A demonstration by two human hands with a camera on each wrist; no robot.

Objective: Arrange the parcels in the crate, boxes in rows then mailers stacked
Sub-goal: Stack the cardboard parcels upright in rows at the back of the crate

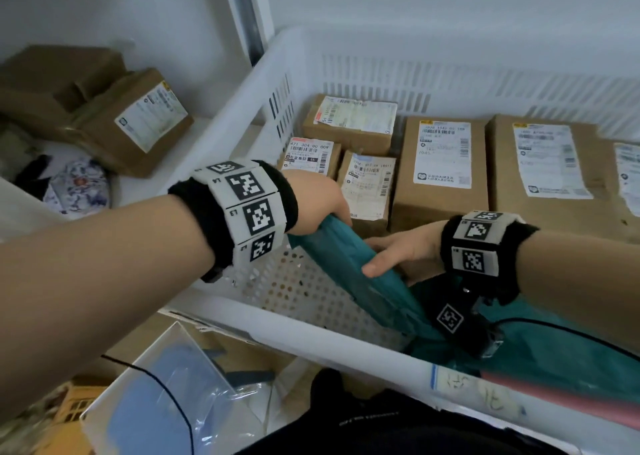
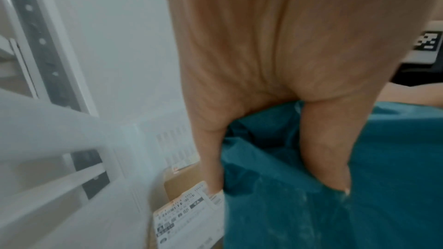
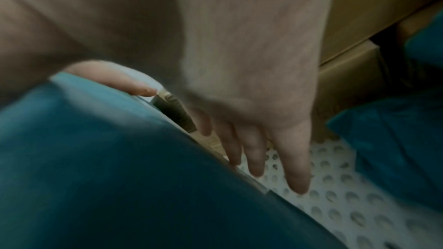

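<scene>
While both hands share the teal mailer (image 1: pixel 349 267), worth keeping its tilt under control. Left hand (image 1: pixel 317 202) clamped on the upper end, thumb on the near face and fingers curled behind, as seen from the left wrist. Right hand (image 1: pixel 398 252) around the mailer's middle, thumb (image 1: pixel 375 268) laid across the front; from the right wrist, fingers (image 3: pixel 254 156) nearly straight behind the bag, so more a cradle than a pinch. Mailer slanting between the two hands, upper end against the small labelled boxes (image 1: pixel 337 169), lower end running down toward the near wall of the white crate (image 1: pixel 311 337).

Just beyond the left hand, three small cartons in a cluster; beyond the right hand, two larger cardboard boxes (image 1: pixel 446 167) in a row along the far wall. Below both hands, bare perforated crate floor (image 1: pixel 294 288). Under the right wrist, more teal mailers (image 1: pixel 554 347) already lying flat.

Judged from this: boxes done, mailer stacking under way. Best to lower the upper end away from the cartons, flatten the soft bag before letting go, and square its edges to the crate floor or the teal pile so nothing folds or props against the box labels. Outside the crate, beyond the left forearm, further brown parcels (image 1: pixel 114 122) waiting.
</scene>
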